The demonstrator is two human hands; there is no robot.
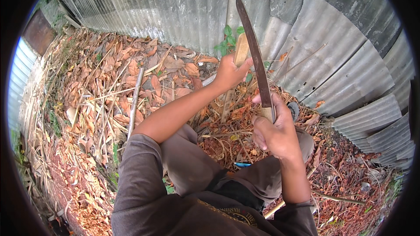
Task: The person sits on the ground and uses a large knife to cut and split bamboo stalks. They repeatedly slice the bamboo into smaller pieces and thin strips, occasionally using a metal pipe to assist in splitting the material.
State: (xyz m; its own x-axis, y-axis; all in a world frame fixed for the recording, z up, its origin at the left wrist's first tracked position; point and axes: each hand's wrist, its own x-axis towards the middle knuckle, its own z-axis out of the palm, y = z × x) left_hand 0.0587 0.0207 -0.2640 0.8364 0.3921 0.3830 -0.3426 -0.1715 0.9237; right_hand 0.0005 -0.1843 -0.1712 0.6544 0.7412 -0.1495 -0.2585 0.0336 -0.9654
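My right hand (280, 131) is wrapped round the pale handle of a machete (258, 57). Its long, dark, rusty-looking blade points up and away from me, with the tip in front of the metal fence. A pale, flat length of wood (241, 50) is gripped in my left hand (234, 72), its blunt end sticking up past the fingers. In this view the blade lies just right of the wood and my left fingertips; whether they touch, I cannot tell. My left hand hides the wood's middle.
Corrugated metal sheets (188, 8) form a fence ahead and to the right. Dry leaves (113, 78) cover the ground, with a long stick (135, 100) on the left. A green plant (227, 41) grows by the fence. Something small and blue (242, 164) lies between my legs.
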